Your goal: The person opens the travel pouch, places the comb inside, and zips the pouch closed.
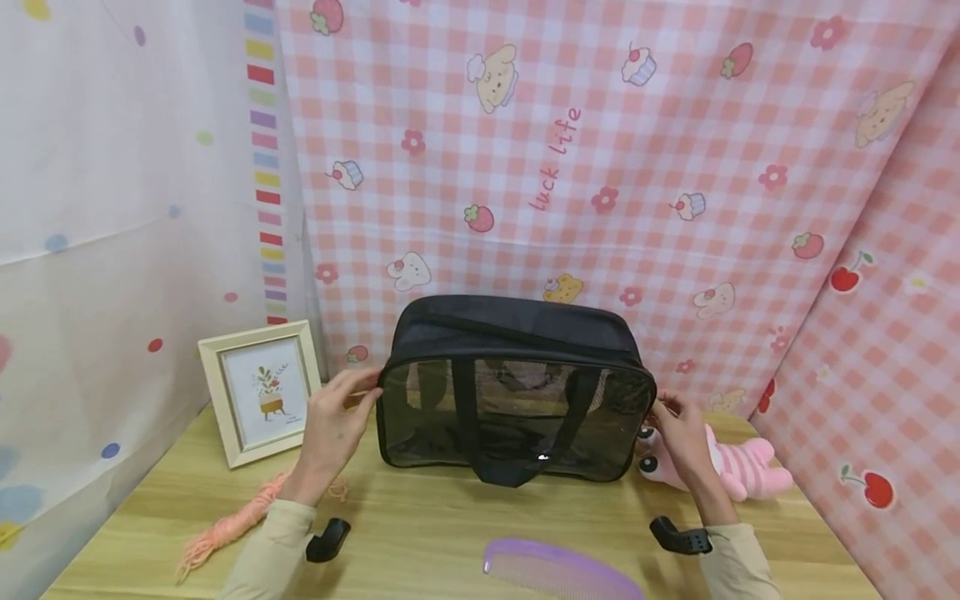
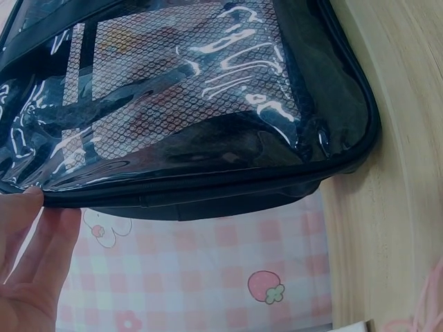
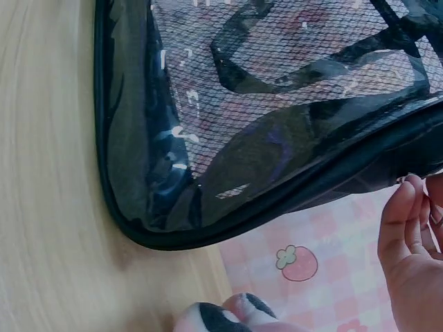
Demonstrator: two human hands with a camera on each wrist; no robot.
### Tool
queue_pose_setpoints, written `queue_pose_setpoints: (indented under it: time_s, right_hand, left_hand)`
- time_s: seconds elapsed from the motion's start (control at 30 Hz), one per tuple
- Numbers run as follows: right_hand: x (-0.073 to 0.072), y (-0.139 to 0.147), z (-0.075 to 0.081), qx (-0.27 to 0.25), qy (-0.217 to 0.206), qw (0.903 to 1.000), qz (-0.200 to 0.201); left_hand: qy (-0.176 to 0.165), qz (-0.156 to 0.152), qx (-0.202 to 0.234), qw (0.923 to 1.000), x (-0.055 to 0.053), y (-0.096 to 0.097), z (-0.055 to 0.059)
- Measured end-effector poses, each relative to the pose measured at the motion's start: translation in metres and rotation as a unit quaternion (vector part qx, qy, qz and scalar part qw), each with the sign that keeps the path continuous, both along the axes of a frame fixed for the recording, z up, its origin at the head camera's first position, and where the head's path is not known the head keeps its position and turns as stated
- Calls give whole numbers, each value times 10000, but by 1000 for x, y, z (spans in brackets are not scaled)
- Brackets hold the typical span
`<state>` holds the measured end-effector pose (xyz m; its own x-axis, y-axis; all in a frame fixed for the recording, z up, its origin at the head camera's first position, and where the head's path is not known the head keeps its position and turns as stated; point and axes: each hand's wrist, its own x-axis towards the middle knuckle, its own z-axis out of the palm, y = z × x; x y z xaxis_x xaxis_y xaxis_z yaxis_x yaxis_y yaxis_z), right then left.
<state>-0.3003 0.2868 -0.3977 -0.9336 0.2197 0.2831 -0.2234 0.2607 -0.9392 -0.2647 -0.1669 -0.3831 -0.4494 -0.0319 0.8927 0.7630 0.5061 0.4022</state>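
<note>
A black bag (image 1: pixel 525 321) with a see-through front panel and mesh behind it stands upright on the table. Two black handle straps (image 1: pixel 467 408) hang down its front. My left hand (image 1: pixel 337 421) pinches the bag's left edge, thumb in front and fingers behind, as the left wrist view shows at the piped seam (image 2: pixel 166 187). On the opposite side, my right hand (image 1: pixel 684 437) pinches the bag's right side near the upper corner. Its fingertips (image 3: pixel 410 188) close on a small bit at the dark side fabric, too small to make out.
A pink striped plush toy (image 1: pixel 750 471) lies beside my right hand. To the left stand a cream picture frame (image 1: pixel 217 400) and a hank of peach yarn (image 1: pixel 236 523). A purple comb (image 1: pixel 555 557) lies in front of the bag. A pink checked cloth (image 1: pixel 600 167) hangs behind.
</note>
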Motion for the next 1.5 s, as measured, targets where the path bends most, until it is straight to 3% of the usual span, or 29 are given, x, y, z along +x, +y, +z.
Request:
queue_pose_setpoints:
  time_s: [0.23, 0.47, 0.6, 0.73, 0.77, 0.93, 1.03, 1.2, 1.5]
  right_hand:
    - [-4, -2, 7, 6, 166, 9991, -393]
    - [-5, -2, 12, 83, 342, 9986, -396]
    - [-1, 0, 16, -179, 391, 9984, -358]
    - [0, 2, 24, -763, 944, 9924, -210]
    - [-6, 7, 22, -916, 1189, 9887, -11]
    - [-28, 26, 17, -834, 1745, 9792, 620]
    - [-22, 21, 28, -483, 1578, 9857, 345]
    - [7, -4, 64, 381, 1100, 9928, -266]
    - [1, -2, 74, 1368, 1162, 9837, -133]
  left_hand:
    - [-68, -146, 95, 9998, 1, -3, -2]
    - [-187, -233, 121, 9995, -1, -4, -5]
    - [-212, -242, 111, 9994, 0, -4, -4]
    - [-219, -238, 113, 9994, 0, -4, -3]
    - [-214, -227, 111, 9995, 0, -4, -3]
    - [-208, -168, 115, 9996, 1, -5, -3]
    - [-238, -209, 126, 9994, 1, -4, -4]
    - [-186, -226, 101, 9995, 0, -4, -3]
    - [-317, -148, 61, 9994, 2, -7, -3]
